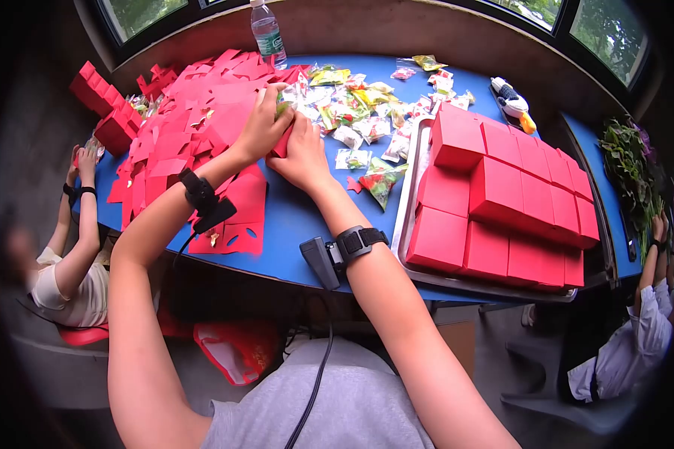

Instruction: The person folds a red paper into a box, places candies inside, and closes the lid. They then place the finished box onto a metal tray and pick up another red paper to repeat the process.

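A small red paper box [281,142] is gripped in my right hand [304,154], partly covered by the fingers. Right above it, my left hand [263,121] has its fingers closed around a small green packet [283,109], mostly hidden by the hand. Both hands meet over the blue table, between a spread of flat red paper box blanks [225,112] on the left and a loose pile of wrapped candies and snack packets [363,108] on the right.
A metal tray [410,217] at right carries stacked red boxes [494,238]. Behind the blanks stands a water bottle [268,36]. A white-and-black object [511,99] with a yellow tip lies at the back. People work at both sides, one near stacked red boxes [101,97], another beside leafy greens [630,172].
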### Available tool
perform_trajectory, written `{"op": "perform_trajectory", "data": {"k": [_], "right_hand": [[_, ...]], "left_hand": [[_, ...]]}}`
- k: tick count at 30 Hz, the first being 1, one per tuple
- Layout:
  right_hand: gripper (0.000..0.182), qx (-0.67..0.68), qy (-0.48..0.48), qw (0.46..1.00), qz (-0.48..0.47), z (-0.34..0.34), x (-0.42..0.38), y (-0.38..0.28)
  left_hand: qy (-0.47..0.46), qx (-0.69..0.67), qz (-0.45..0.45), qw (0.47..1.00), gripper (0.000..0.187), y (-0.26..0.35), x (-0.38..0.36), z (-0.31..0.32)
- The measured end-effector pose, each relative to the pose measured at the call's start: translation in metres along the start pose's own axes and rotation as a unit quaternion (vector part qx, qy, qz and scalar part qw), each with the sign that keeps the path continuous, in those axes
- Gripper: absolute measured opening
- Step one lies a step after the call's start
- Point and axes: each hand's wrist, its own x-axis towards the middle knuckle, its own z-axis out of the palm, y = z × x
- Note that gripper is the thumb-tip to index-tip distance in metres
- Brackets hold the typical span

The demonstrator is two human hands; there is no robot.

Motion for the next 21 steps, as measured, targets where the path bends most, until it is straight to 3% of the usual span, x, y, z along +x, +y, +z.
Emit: {"op": "perform_trajectory", "data": {"k": [3,4,7,9,10,14,16,17,19,21], "right_hand": [[0.085,-0.002,-0.037,0.999,0.012,-0.003,0.003,0.002],[0.08,0.001,0.009,1.0,0.0,-0.001,0.001,0.001],[0.078,-0.025,0.01,1.0,0.006,0.001,0.003,0.001],[0.077,-0.002,0.005,1.0,0.003,0.0,0.003,0.002],[0.076,0.019,0.004,1.0,0.001,-0.002,0.003,0.002],[0.077,0.024,0.015,0.999,-0.022,0.001,0.005,0.005],[0.078,0.029,0.024,0.999,-0.014,0.002,0.005,0.005],[0.078,0.032,0.022,0.999,-0.015,0.003,0.004,0.005],[0.079,0.022,0.019,1.0,-0.007,0.002,0.005,0.006],[0.081,0.021,0.021,0.999,-0.014,0.002,0.004,0.006]], "left_hand": [[-0.02,0.043,-0.016,0.999,0.034,0.004,-0.008,-0.006],[-0.02,0.041,-0.016,0.999,0.034,0.006,-0.011,-0.008],[-0.096,0.09,-0.039,0.991,0.033,0.011,-0.014,-0.016],[-0.129,0.301,-0.105,0.939,0.037,0.017,-0.014,-0.015],[-0.172,0.312,-0.166,0.92,0.037,0.026,-0.01,-0.017],[-0.147,0.194,-0.245,0.939,0.036,0.011,-0.011,-0.018],[-0.001,0.041,-0.086,0.995,0.027,0.004,-0.01,-0.022],[-0.001,0.044,-0.089,0.995,0.027,-0.001,-0.008,-0.027],[-0.116,0.022,-0.075,0.99,0.015,0.002,-0.001,-0.04],[-0.097,0.04,-0.034,0.994,0.01,0.007,-0.001,-0.036]]}}
